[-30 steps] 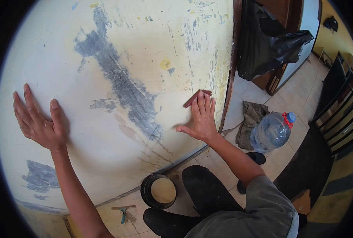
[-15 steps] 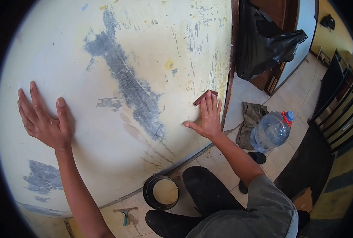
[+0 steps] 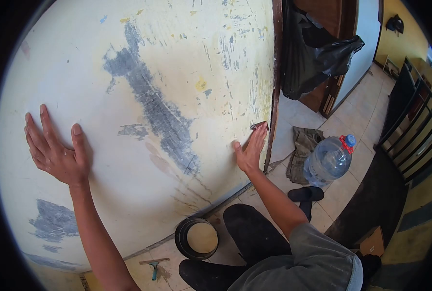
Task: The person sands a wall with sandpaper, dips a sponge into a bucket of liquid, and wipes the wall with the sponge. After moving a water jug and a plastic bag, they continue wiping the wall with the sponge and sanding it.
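Note:
My left hand (image 3: 59, 151) lies flat on the cream wall (image 3: 109, 179) with its fingers spread, holding nothing. Under the fingers of my right hand (image 3: 252, 151), a folded reddish-brown piece of sandpaper (image 3: 259, 125) is pressed to the wall near its right edge. Most of the sandpaper is hidden by the fingers. Between my hands runs a long grey bare patch (image 3: 160, 109) where the paint is gone, with small chips and scratches above and to its right.
A black bucket (image 3: 179, 238) with pale contents stands by the wall base, beside a squeegee-like scraper (image 3: 154, 269). To the right are a large water bottle (image 3: 328, 162), a crumpled cloth (image 3: 301, 150), dark slippers (image 3: 307, 194), a black plastic bag (image 3: 313, 63) and black railings (image 3: 415, 121).
My right hand has slid slightly down with the sandpaper, closer to the wall's right edge, and turned. My left hand stays in place on the wall. The view has shifted slightly.

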Action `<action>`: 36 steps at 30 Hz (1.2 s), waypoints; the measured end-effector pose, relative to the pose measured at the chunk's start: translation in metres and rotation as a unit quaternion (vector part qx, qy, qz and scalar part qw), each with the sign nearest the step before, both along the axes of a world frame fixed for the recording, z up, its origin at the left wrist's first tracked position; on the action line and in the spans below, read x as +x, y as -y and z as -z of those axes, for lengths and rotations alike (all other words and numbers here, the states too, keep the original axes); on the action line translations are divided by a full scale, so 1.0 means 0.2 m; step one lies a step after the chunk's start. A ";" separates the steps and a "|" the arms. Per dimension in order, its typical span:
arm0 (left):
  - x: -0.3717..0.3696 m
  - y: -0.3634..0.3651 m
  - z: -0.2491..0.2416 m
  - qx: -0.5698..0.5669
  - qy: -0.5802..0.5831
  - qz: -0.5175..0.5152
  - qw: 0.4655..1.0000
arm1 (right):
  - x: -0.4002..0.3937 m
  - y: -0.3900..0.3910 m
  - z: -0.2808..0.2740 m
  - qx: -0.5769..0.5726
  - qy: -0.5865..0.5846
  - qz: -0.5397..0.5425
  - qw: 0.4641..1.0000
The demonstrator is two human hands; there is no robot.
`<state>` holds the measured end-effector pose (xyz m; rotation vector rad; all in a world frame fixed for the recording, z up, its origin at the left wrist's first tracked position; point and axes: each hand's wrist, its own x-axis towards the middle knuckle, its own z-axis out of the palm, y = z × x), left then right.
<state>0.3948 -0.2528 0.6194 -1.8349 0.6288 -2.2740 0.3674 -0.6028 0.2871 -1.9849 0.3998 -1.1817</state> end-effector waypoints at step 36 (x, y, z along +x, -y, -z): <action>-0.01 0.05 -0.03 0.044 -0.018 0.023 0.999 | -0.08 0.44 -0.86 -0.331 -0.013 -0.017 0.943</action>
